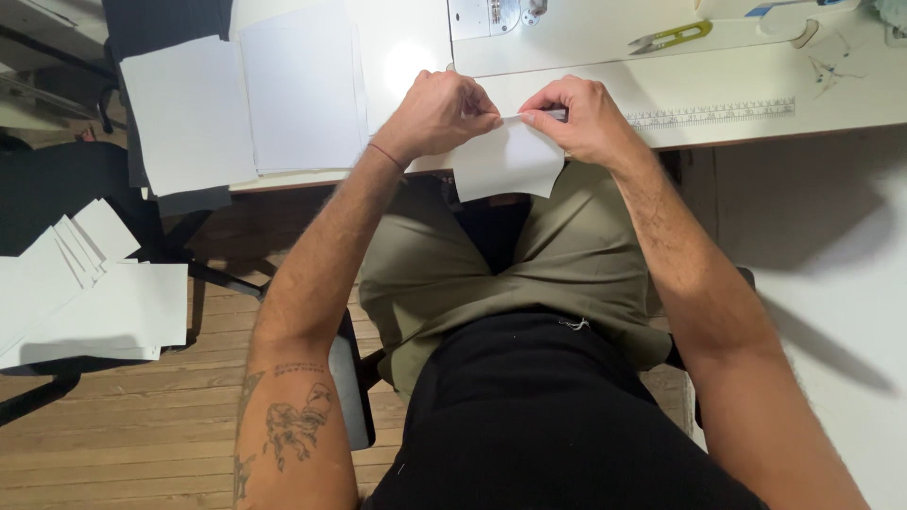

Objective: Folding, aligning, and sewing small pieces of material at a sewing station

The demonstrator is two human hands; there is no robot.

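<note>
A small white piece of fabric (pixel 505 161) hangs over the front edge of the white table (pixel 737 132), above my lap. My left hand (pixel 439 113) pinches its top edge on the left side. My right hand (pixel 581 118) pinches the same edge on the right side, fingertips almost meeting those of the left. Both hands sit just in front of the white sewing machine base (pixel 567 33).
Two stacks of white fabric pieces (pixel 246 99) lie on the table's left part. More white pieces (pixel 85 293) are piled on a low surface at the far left. Yellow thread snips (pixel 673 36) lie at the back; a ruler strip (pixel 713 113) runs along the table's front edge.
</note>
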